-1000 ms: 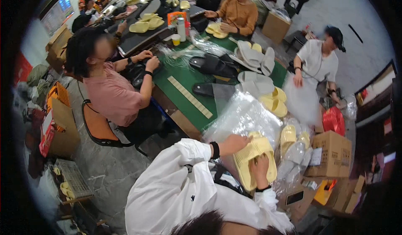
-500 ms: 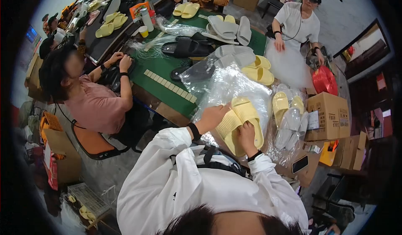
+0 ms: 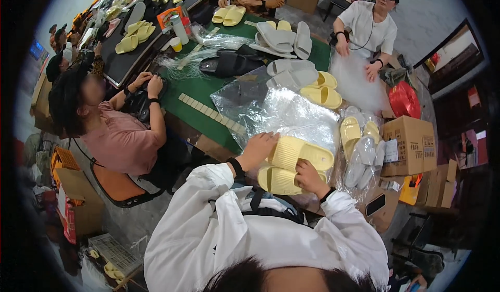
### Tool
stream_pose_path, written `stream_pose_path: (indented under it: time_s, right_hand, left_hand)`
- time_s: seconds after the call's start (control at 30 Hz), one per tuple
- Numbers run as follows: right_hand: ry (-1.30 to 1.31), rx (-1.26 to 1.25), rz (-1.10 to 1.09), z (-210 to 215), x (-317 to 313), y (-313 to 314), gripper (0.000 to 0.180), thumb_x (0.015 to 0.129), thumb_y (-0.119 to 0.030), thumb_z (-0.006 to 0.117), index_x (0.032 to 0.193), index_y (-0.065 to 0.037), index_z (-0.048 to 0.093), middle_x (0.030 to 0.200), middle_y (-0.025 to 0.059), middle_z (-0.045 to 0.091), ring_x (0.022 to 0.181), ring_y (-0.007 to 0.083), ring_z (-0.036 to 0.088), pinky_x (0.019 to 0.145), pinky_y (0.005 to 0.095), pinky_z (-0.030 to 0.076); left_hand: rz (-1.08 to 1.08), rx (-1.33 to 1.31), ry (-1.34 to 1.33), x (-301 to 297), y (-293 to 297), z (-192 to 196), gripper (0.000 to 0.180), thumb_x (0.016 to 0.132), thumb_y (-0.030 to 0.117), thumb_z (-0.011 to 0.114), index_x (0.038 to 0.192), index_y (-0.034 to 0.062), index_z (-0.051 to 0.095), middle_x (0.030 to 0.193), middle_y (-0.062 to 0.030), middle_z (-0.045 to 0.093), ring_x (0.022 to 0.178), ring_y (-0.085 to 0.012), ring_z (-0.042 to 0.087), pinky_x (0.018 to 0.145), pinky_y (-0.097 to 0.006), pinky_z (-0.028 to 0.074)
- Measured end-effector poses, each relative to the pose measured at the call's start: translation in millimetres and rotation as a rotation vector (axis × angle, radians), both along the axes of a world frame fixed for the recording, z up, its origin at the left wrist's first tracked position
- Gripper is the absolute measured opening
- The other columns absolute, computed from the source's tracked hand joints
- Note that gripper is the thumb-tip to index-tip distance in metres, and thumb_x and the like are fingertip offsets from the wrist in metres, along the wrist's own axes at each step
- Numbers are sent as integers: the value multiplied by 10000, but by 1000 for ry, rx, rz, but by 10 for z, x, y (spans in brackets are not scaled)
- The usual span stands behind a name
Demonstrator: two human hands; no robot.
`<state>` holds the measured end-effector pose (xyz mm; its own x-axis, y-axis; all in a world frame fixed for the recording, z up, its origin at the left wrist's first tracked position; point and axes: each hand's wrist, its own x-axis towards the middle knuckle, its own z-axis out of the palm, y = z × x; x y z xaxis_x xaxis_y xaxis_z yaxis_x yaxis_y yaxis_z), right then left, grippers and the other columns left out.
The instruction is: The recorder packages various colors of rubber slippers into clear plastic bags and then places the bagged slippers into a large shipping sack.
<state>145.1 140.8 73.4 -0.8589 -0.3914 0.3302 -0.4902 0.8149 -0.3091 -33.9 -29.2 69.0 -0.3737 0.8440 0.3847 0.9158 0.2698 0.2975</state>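
A pair of pale yellow slippers [image 3: 300, 154] is in front of me at the near table edge, one above the other with their ribbed straps to the left. My left hand [image 3: 259, 151] is at the toe end of the upper slipper, fingers against its edge, thumb out of sight. My right hand [image 3: 311, 176] is closed on the slippers, fingers over the upper one's near edge; it partly covers the lower slipper. Beyond them lies clear plastic wrapping [image 3: 297, 112]. To the right, yellow and grey slippers [image 3: 359, 154] rest on crinkled plastic.
A cardboard box [image 3: 410, 145] and a phone [image 3: 375, 204] are at the right. Grey slippers [image 3: 291, 73], black slippers [image 3: 232, 63] and a strip of pale squares [image 3: 211, 114] lie ahead. Co-workers sit at left and far side; one at far right handles translucent plastic sheets [image 3: 359, 86].
The yellow slippers have turned from lying steeply away from me to lying nearly crosswise, and moved slightly nearer. Both hands have moved nearer with them. The far-right co-worker's hands shifted over the plastic sheets.
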Motion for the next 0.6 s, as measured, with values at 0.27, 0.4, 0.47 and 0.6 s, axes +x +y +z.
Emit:
stream_pose_path:
  time_s: [0.27,0.4,0.47,0.6]
  right_hand:
    - [13,-369,-443,-323,-281,-184,84,583,-46,596,665,-52,580,733,120,513,796,313,492,684,411,392]
    - [-129,-230,-726,-303,-329,-334,96,618,-48,583,710,-23,593,756,132,528,798,316,493,682,420,389]
    - [-96,-201,-721,-294,-422,-391,99,626,-60,585,718,-24,591,776,138,531,822,321,492,692,421,389]
    - [3,-127,-750,-345,-622,-461,120,653,-129,595,736,-46,574,844,145,537,893,337,489,717,430,386]
  left_hand:
    - [-32,-138,51,114,-86,-70,421,793,106,482,1213,76,462,1269,-115,446,1177,-313,400,1003,-530,231]
    - [-68,-139,-19,163,-152,12,418,800,108,459,1217,95,465,1284,-109,435,1195,-321,382,1019,-510,215]
    - [-113,-86,38,213,-137,14,418,803,116,450,1221,102,463,1276,-111,440,1200,-317,377,1026,-502,210]
    - [-234,-55,-115,339,28,160,425,801,117,462,1225,140,468,1251,-86,457,1212,-287,371,1026,-531,184]
